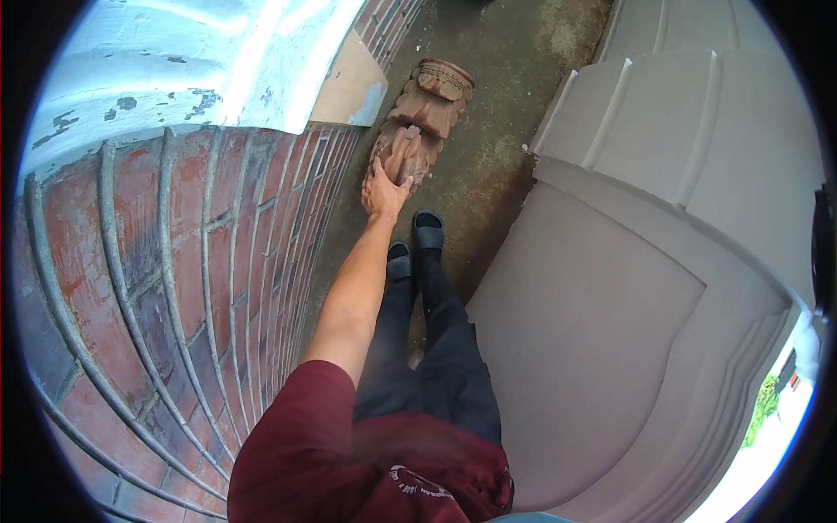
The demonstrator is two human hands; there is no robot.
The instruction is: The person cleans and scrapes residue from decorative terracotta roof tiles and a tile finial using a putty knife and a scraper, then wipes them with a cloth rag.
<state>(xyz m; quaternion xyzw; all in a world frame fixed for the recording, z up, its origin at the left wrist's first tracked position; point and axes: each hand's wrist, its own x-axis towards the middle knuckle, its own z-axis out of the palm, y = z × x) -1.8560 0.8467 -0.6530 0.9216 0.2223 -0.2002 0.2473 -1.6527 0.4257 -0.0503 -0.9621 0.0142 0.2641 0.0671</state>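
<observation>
A reddish-brown carved ornament (pixel 427 109), shaped like a short column with leaf-like tiers, is in the narrow passage ahead of my feet. My left hand (pixel 384 192) reaches forward on a stretched arm and grips its near end. The thumb lies on the right side and the fingers spread over the left side of the carving. The fingertips partly disappear against the ridges. My right hand is out of view.
A brick wall (pixel 183 261) with metal bars (pixel 113 235) runs along the left, under a peeling white ledge (pixel 174 78). A large grey moulded structure (pixel 593 331) bounds the right. My feet in dark slippers (pixel 429 231) stand on stained concrete floor (pixel 488 148).
</observation>
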